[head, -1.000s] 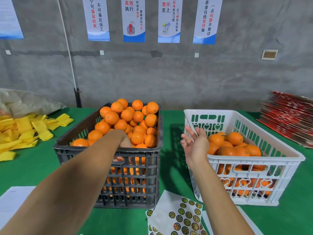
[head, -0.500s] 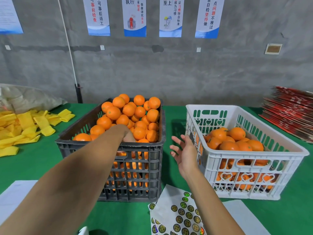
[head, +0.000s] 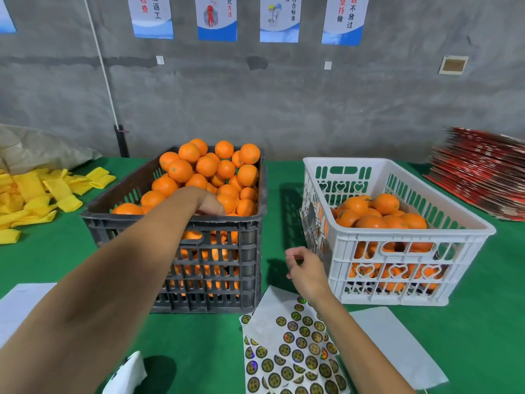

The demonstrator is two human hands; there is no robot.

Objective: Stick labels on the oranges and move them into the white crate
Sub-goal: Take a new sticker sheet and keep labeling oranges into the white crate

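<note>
We are reaching our left hand [head: 211, 206] over the near wall of the dark crate [head: 250, 268], down among the piled oranges [head: 199, 177]. Only the back of that hand shows; the fingers dip behind the crate's rim, so we cannot tell whether they are curled round a fruit or merely resting on the heap.

Our right hand [head: 305, 268] hangs in the gap between the two crates, above the far edge of the label sheets [head: 295, 354]. Its fingers are loosely curled, with the thumb and forefinger drawn near each other, and we see nothing held in them.

The white crate [head: 460, 245] stands to the right of the dark one, apart from it, with a smaller heap of oranges [head: 375, 214] lying in it. The label sheets lie fanned on the green worktop [head: 42, 257] just before the two crates, rows of round stickers showing on them. Blank white sheets [head: 397, 345] lie beside them on the right, and another at the left edge.

Far left on the worktop lies a scatter of yellow foam sleeves [head: 37, 194] before a pale sack [head: 42, 146]. At the far right sits a stack of red flat cartons [head: 483, 169]. Blue and white posters [head: 216, 18] hang on the grey wall [head: 284, 103] behind.
</note>
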